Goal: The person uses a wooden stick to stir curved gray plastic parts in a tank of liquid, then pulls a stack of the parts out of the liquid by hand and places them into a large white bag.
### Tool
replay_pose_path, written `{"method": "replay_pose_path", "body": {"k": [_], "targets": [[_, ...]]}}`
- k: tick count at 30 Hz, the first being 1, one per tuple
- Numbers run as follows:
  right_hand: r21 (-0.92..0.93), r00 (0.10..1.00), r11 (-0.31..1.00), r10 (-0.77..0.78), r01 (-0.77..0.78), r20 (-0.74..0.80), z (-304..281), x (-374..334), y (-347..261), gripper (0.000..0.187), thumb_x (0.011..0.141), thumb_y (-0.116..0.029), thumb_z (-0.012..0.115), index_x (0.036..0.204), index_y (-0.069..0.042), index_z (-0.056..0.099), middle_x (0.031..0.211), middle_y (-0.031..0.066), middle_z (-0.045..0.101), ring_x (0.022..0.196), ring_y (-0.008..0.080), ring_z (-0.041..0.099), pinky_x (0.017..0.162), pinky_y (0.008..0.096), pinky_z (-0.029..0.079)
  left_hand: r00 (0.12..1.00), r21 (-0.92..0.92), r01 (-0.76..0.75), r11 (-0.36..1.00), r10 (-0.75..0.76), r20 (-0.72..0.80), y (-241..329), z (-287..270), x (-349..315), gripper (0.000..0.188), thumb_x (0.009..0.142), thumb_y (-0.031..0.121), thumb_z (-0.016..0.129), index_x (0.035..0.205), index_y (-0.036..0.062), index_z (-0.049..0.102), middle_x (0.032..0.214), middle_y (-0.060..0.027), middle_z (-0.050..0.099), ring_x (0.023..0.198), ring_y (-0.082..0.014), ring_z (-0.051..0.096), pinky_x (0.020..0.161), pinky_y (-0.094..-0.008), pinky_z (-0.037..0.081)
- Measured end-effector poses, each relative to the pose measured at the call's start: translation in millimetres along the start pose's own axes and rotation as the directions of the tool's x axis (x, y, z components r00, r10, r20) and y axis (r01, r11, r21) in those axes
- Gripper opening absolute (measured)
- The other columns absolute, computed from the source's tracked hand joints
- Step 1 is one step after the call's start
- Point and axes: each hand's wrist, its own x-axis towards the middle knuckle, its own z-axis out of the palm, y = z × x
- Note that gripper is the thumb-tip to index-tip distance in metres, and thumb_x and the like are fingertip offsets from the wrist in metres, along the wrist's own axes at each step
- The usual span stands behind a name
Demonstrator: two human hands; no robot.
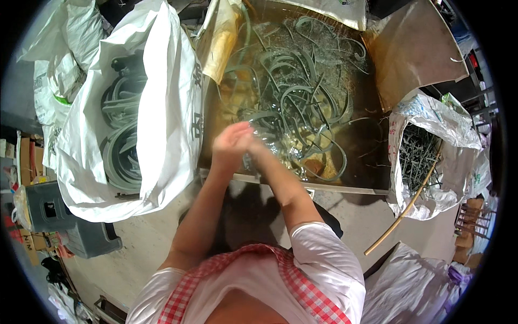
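My left hand (231,141) and my right hand (257,149) meet over the near left part of a wide shallow tub (356,190) of brownish water. The left fingers look curled together; what they hold, if anything, is hidden. Motion smears my right hand, and its fingers do not show clearly. Just beyond and to the right of them, long grey-green flexible strips (302,97) lie curled and tangled in the water. Ripples and splashes run through the water beside my hands.
A large white woven sack (170,108) with coiled grey strips (121,156) stands left. At right, another sack (399,202) holds thin dark pieces (418,156), with a wooden stick (404,210) leaning out. A brown sheet (418,48) rises by the tub. Grey plastic stools (89,237) stand far left.
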Motion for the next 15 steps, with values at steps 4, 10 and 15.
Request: {"method": "replay_pose_path", "body": {"k": [4, 10, 15], "targets": [[0.064, 0.994, 0.998, 0.015, -0.022, 0.105, -27, -54, -59, 0.048, 0.069, -0.013, 0.066, 0.109, 0.008, 0.05, 0.094, 0.0118, 0.062, 0.075, 0.0183, 0.057, 0.07, 0.0291, 0.046, 0.999, -0.036, -0.032, 0.999, 0.03, -0.045, 2, -12, 0, 0.031, 0.086, 0.008, 0.056, 0.115, -0.0025, 0.051, 0.105, -0.0114, 0.06, 0.085, -0.0123, 0.059, 0.074, -0.0226, 0.047], [0.166, 0.951, 0.965, -0.236, 0.204, 0.202, -94, -109, -146, 0.046, 0.072, 0.003, 0.058, 0.117, 0.001, 0.045, 0.104, 0.0101, 0.061, 0.07, 0.014, 0.057, 0.068, 0.0271, 0.048, 0.994, -0.089, -0.035, 0.995, 0.025, -0.107, -15, -8, 13, 0.037, 0.085, 0.008, 0.059, 0.119, -0.002, 0.047, 0.115, -0.0119, 0.053, 0.098, -0.013, 0.053, 0.079, -0.024, 0.045], [0.178, 0.903, 0.927, -0.365, 0.331, 0.225, -94, -177, -195, 0.062, 0.069, 0.001, 0.059, 0.126, -0.005, 0.036, 0.1, 0.0069, 0.06, 0.076, 0.0134, 0.056, 0.071, 0.0274, 0.046, 0.998, -0.144, 0.034, 0.989, -0.042, -0.051, -8, 24, 6, 0.058, 0.085, 0.018, 0.062, 0.132, -0.0011, 0.034, 0.123, -0.0134, 0.046, 0.108, -0.0169, 0.048, 0.092, -0.0301, 0.038]]}}
